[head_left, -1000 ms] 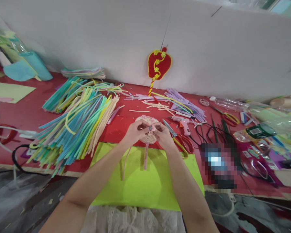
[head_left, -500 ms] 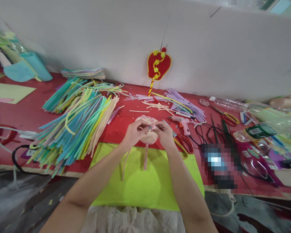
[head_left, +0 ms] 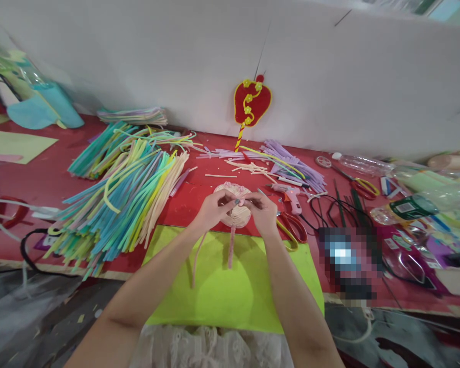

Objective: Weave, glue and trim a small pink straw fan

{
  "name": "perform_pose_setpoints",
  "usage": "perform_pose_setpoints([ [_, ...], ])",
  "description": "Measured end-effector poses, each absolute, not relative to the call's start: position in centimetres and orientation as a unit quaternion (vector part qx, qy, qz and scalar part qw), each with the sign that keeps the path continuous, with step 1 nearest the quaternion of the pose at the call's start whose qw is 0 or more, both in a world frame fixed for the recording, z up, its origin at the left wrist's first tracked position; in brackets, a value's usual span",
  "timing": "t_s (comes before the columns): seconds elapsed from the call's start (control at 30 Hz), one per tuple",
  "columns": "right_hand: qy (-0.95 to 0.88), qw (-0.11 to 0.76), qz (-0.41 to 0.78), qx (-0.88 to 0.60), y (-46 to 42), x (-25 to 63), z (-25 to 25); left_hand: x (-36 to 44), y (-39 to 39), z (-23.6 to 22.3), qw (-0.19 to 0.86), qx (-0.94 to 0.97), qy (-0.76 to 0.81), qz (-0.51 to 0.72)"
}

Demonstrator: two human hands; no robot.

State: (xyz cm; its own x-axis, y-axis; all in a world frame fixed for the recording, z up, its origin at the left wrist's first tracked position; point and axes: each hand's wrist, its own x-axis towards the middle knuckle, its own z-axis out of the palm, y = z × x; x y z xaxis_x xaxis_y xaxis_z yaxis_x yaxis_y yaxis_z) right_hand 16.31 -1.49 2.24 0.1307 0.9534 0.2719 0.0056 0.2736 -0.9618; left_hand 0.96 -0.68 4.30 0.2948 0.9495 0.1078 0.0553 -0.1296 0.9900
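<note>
Here, left hand (head_left: 217, 205) and right hand (head_left: 261, 205) pinched nearly closed, both holding small pink piece (head_left: 240, 201).

Up at the back, can see a red fan (head_left: 252, 102) with yellow flowers, against the pale wall (head_left: 138, 56). Over to the right, spot a clear bottle (head_left: 362, 163) and a green-labelled bottle (head_left: 404, 206), both lying down, with scissors (head_left: 364, 188) nearby. Now far left, catch a light-blue roll (head_left: 65, 106), tilted, and a pale yellow sheet (head_left: 26, 145) flat on the red table (head_left: 42, 186).
</note>
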Motion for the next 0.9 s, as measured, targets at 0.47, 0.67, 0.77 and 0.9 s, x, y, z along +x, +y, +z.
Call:
perform_pose_setpoints([
  [0.47, -0.565, 0.584, 0.353, -0.464, -1.63, 16.44, 2.34, 0.82, -0.16, 3.71, 0.600, 0.559, 0.433, 0.375],
  [0.67, -0.579, 0.581, 0.327, -0.470, -1.71, 16.49, 2.15, 1.07, -0.22, 3.74, 0.628, 0.512, 0.434, 0.393],
  [0.77, -0.578, 0.580, 0.324, -0.473, -1.74, 16.43, 2.33, 1.07, -0.14, 3.87, 0.628, 0.512, 0.434, 0.393],
  [0.9, -0.570, 0.576, 0.354, -0.468, -1.77, 16.31, 2.83, 0.99, -0.21, 4.26, 0.597, 0.534, 0.435, 0.411],
])
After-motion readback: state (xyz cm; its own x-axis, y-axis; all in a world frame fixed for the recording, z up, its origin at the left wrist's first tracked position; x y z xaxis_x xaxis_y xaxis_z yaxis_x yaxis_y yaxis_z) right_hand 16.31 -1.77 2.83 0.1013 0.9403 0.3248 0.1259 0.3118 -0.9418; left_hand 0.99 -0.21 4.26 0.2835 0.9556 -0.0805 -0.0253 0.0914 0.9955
